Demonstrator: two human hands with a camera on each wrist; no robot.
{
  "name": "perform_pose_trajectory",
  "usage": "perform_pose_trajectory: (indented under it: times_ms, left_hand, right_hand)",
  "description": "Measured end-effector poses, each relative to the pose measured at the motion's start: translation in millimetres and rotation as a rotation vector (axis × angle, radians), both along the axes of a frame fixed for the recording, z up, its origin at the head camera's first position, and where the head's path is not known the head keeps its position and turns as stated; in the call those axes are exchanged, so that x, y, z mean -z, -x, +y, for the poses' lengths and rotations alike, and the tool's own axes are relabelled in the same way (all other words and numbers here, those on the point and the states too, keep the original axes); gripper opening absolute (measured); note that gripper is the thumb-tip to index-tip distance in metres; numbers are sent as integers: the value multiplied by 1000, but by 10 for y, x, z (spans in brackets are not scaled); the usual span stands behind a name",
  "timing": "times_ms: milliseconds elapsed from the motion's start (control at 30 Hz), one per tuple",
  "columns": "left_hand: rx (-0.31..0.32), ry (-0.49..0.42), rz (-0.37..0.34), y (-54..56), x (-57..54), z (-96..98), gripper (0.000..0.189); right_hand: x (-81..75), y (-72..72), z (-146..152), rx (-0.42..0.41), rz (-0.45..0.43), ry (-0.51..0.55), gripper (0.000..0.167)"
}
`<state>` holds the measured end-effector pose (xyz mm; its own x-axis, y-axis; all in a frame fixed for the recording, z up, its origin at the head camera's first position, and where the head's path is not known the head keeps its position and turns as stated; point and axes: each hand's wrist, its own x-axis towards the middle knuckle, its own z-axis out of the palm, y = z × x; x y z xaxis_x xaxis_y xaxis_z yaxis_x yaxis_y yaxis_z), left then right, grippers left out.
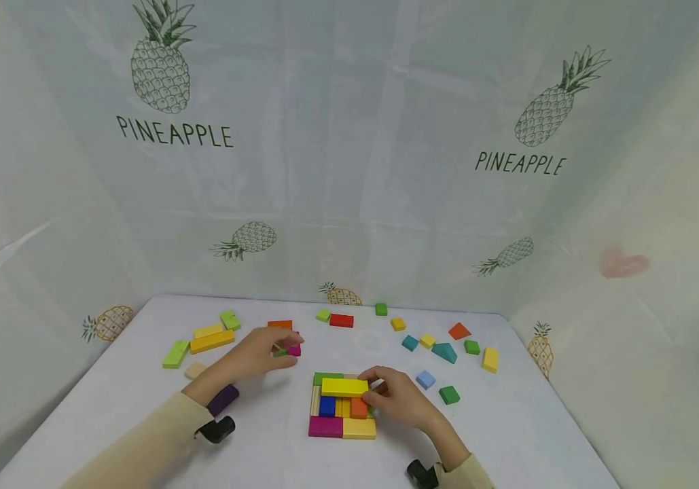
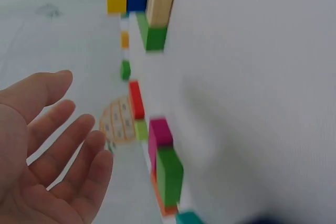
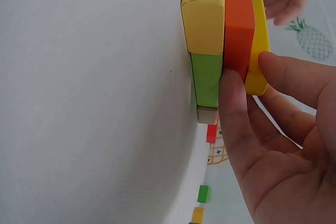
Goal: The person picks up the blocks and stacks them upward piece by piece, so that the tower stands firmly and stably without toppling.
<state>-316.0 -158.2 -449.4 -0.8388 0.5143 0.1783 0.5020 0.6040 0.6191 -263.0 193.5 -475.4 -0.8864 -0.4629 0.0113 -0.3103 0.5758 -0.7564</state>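
Observation:
A flat build of wooden blocks sits on the table, with a magenta block [image 1: 326,427] and a pale yellow block [image 1: 359,428] along its near edge. Inside it are a blue block [image 1: 327,406] and an orange block [image 3: 239,27]. A long yellow block [image 1: 345,388] lies across the top, toward the far side. My right hand [image 1: 399,399] pinches this yellow block at its right end, one fingertip close by the orange block. My left hand [image 2: 63,161] is raised with loosely bent fingers and holds nothing, close to a green block [image 2: 169,177] and a magenta block [image 2: 159,137].
Yellow [image 1: 212,341] and lime blocks [image 1: 176,354] lie at the left, and a dark purple block [image 1: 223,400] is beside my left forearm. A red block [image 1: 342,320] is at the back. Several small blocks, including a teal triangle [image 1: 445,352], are scattered at the right.

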Motion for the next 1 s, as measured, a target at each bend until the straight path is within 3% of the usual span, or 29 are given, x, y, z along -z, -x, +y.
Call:
perform_pose_trajectory:
  times_ms: [300, 467, 700, 1000]
  left_hand:
    - [-148, 49, 89, 191, -37, -754, 42]
    - [-223, 93, 83, 231, 4, -1049, 45]
    - [-277, 174, 92, 255, 99, -1322, 45]
    - [-268, 234, 125, 257, 232, -1495, 44]
  right_hand:
    - [-5, 4, 1, 3, -5, 5, 27]
    - [6, 7, 4, 8, -18, 7, 27]
    - [7, 1, -6, 20, -24, 10, 27]
    - [-1, -10, -17, 18, -27, 7, 28]
